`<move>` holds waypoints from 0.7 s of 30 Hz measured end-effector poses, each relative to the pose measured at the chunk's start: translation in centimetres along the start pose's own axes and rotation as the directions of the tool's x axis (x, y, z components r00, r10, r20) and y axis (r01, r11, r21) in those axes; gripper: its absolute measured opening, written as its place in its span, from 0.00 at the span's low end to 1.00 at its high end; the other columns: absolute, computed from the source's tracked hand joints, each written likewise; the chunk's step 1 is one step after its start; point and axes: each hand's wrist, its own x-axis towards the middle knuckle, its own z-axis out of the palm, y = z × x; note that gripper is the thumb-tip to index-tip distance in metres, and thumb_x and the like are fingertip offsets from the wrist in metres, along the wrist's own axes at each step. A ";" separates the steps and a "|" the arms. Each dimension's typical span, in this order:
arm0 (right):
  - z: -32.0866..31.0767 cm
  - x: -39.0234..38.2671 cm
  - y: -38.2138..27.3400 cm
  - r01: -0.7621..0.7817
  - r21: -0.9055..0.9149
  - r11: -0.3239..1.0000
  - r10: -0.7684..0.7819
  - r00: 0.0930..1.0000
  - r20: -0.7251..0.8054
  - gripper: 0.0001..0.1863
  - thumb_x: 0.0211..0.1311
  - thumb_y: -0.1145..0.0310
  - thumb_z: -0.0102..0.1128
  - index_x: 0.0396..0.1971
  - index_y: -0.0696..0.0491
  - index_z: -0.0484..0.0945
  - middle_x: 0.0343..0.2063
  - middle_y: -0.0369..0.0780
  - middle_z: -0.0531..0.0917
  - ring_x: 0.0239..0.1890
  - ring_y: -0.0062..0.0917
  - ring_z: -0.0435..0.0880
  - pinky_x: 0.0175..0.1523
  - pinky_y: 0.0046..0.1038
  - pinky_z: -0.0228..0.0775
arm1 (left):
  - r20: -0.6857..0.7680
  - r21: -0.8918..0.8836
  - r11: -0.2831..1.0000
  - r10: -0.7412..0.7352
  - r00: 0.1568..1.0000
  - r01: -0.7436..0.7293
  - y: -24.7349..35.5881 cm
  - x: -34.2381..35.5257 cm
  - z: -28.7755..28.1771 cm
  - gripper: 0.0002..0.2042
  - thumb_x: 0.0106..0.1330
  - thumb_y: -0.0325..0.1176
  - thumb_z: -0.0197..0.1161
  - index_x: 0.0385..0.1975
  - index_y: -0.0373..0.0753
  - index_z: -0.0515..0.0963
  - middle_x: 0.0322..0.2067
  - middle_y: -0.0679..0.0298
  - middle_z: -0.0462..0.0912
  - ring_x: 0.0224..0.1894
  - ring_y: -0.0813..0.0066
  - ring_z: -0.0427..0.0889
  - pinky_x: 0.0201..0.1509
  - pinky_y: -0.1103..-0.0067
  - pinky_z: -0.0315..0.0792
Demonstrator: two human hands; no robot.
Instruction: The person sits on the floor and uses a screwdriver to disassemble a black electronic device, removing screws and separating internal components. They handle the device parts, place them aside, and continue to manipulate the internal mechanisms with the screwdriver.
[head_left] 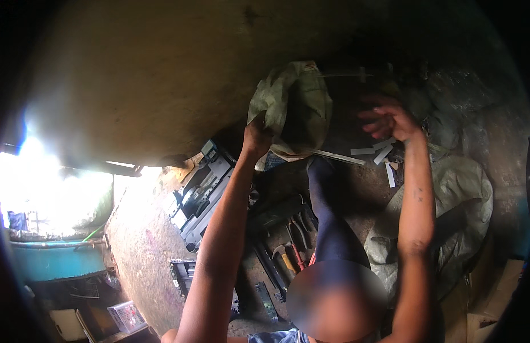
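Left hand (pixel 257 137), arm outstretched, grips the edge of a pale sack (pixel 275 97). Right hand (pixel 395 121), fingers loosely spread, hangs free right of the sack.

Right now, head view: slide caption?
Left hand grips a pale sack, right hand open beside it, plastic parts and tools lying nearby.

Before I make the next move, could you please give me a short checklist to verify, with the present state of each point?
1. Left hand has a grip on the pale sack: ok, fingers closed on its edge.
2. Sack mouth open: ok, it gapes.
3. Inside of the sack checked: cannot tell, it is too dark.
4. Right hand free: ok, fingers spread, nothing seen in it.
5. Floor near the right hand free of loose pieces: not ok, white strips lie there.
6. Tools away from the leg: not ok, a red-handled tool lies close beside it.
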 end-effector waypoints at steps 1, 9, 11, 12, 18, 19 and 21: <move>-0.3 -1.1 0.0 0.017 -0.005 1.000 -0.017 1.000 -0.010 0.35 0.65 0.67 0.62 0.72 0.54 0.64 0.56 0.56 0.82 0.44 0.45 0.91 0.37 0.40 0.90 | 0.022 -0.020 1.000 0.021 1.000 -0.020 0.5 -0.1 -0.1 0.32 0.60 0.28 0.63 0.69 0.33 0.69 0.63 0.43 0.77 0.67 0.51 0.76 0.70 0.67 0.69; -1.9 3.6 8.5 0.191 0.040 0.981 -0.145 0.852 -0.503 0.25 0.64 0.65 0.64 0.60 0.52 0.72 0.46 0.47 0.84 0.32 0.41 0.89 0.33 0.41 0.88 | 0.287 0.022 0.930 0.346 0.893 -0.367 13.2 -3.3 5.5 0.30 0.59 0.25 0.62 0.66 0.29 0.71 0.59 0.42 0.80 0.64 0.49 0.78 0.67 0.66 0.71; -1.6 3.1 9.6 0.171 0.050 0.984 -0.113 0.815 -0.569 0.25 0.64 0.66 0.64 0.60 0.54 0.72 0.45 0.48 0.83 0.29 0.41 0.89 0.33 0.41 0.88 | 0.324 0.035 0.946 0.295 0.899 -0.323 13.3 -3.5 4.8 0.30 0.59 0.24 0.62 0.66 0.30 0.71 0.59 0.43 0.81 0.64 0.52 0.78 0.68 0.67 0.70; -0.7 2.7 9.4 0.166 0.052 0.985 -0.106 0.811 -0.575 0.25 0.64 0.66 0.63 0.60 0.54 0.72 0.46 0.48 0.83 0.29 0.41 0.89 0.32 0.41 0.88 | 0.275 0.001 0.947 0.307 0.911 -0.320 12.2 -3.7 4.3 0.30 0.59 0.25 0.63 0.66 0.30 0.72 0.59 0.44 0.81 0.64 0.53 0.79 0.68 0.68 0.71; 4.4 -9.1 2.3 0.207 0.066 0.976 -0.171 0.919 -0.356 0.29 0.65 0.69 0.58 0.66 0.58 0.70 0.48 0.59 0.85 0.35 0.44 0.92 0.27 0.33 0.88 | 0.058 0.044 0.969 0.238 0.969 -0.241 7.2 -2.8 0.4 0.27 0.63 0.20 0.63 0.64 0.30 0.73 0.57 0.53 0.83 0.61 0.71 0.77 0.65 0.72 0.70; 4.6 -10.7 1.1 0.217 0.049 0.975 -0.187 0.919 -0.346 0.29 0.66 0.69 0.58 0.67 0.58 0.70 0.48 0.59 0.85 0.36 0.43 0.92 0.28 0.33 0.89 | 0.045 -0.127 0.959 0.260 0.965 -0.253 7.4 -2.0 0.5 0.26 0.63 0.20 0.63 0.64 0.31 0.73 0.58 0.55 0.82 0.62 0.69 0.77 0.66 0.72 0.70; 5.3 -12.2 -0.4 0.223 0.012 0.975 -0.208 0.924 -0.320 0.30 0.67 0.69 0.58 0.68 0.58 0.68 0.49 0.59 0.85 0.38 0.44 0.92 0.29 0.35 0.89 | 0.089 -0.383 0.903 0.245 0.965 -0.194 6.9 -1.1 1.0 0.26 0.63 0.20 0.62 0.65 0.33 0.73 0.59 0.58 0.82 0.62 0.68 0.77 0.67 0.72 0.70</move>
